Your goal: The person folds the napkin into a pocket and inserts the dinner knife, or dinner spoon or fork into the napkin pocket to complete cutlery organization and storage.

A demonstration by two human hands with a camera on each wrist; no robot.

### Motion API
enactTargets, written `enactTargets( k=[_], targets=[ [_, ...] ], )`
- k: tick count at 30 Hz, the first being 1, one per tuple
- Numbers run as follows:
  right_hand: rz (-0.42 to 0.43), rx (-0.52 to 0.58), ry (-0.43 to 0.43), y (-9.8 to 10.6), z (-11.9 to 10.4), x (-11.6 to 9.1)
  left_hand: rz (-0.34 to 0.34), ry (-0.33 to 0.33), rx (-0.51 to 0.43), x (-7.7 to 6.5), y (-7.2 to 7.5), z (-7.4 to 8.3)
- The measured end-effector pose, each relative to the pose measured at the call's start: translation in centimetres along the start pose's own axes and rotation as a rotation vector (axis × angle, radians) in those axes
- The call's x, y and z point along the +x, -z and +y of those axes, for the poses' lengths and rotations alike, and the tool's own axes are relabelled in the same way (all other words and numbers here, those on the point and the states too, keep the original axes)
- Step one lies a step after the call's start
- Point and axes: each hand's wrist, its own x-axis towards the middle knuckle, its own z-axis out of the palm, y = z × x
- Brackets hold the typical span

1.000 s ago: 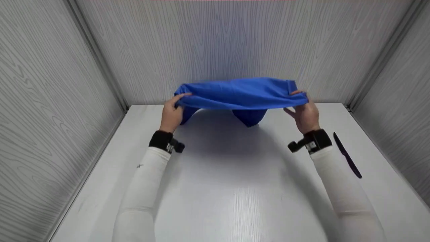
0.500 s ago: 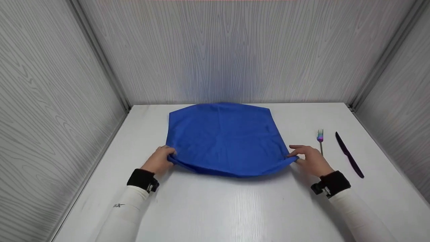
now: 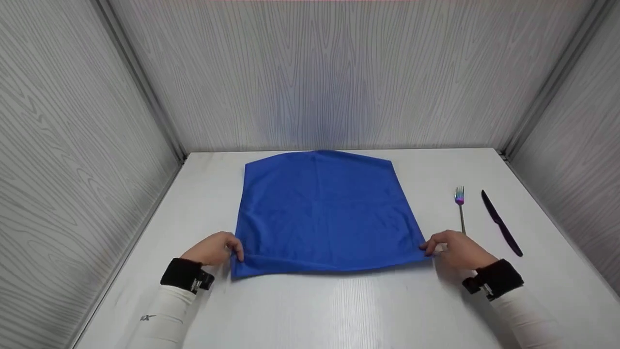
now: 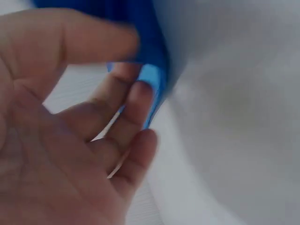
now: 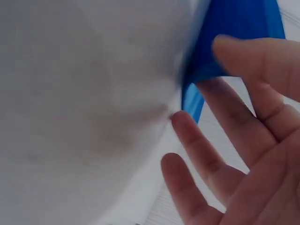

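A blue cloth (image 3: 319, 208) lies spread over the middle of the white table, its far edge close to the back wall. My left hand (image 3: 215, 248) pinches its near left corner between thumb and fingers. At the near right corner, my right hand (image 3: 457, 248) does the same. The near edge is slightly raised and folded between the hands. In the left wrist view, the thumb presses the blue fabric (image 4: 140, 28) against the fingers. The right wrist view shows the fabric (image 5: 234, 28) under the thumb, with two fingers extended apart from it.
To the right of the cloth, a fork (image 3: 459, 201) with a rainbow sheen lies partly hidden behind the right hand. A dark table knife (image 3: 501, 223) lies farther right. Grey wood-grain panels (image 3: 310, 72) enclose the white table (image 3: 310, 315) at the back and both sides.
Both hands came down from near the back wall and drew toward the person, bringing the raised cloth's near edge with them. The cloth now lies spread flat, and the fork has come into view.
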Motion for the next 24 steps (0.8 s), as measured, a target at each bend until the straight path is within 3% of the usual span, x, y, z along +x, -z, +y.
enactTargets(
  k=[2,4,8,13,18,24],
  targets=[
    [0.007,-0.029,0.003,0.6,-0.4,0.9,0.015,0.06,0.006,0.0,0.4,0.2],
    [0.05,-0.069,0.007,1.0,-0.9,2.5,0.073,0.116,-0.009,0.6,0.6,0.4],
    [0.104,-0.12,-0.009,0.7,-1.8,6.9,0.178,0.185,0.0,3.4,0.1,1.2],
    [0.013,-0.183,-0.062,-0.8,-2.3,11.3,0.097,0.3,0.14,7.5,-1.5,2.6],
    [-0.022,-0.235,-0.121,-1.5,-1.6,11.4,0.059,0.354,0.194,9.4,-2.4,3.7],
    [0.044,-0.249,-0.126,-0.4,-0.5,8.6,0.018,0.284,0.228,9.6,-3.7,5.1]
  ],
)
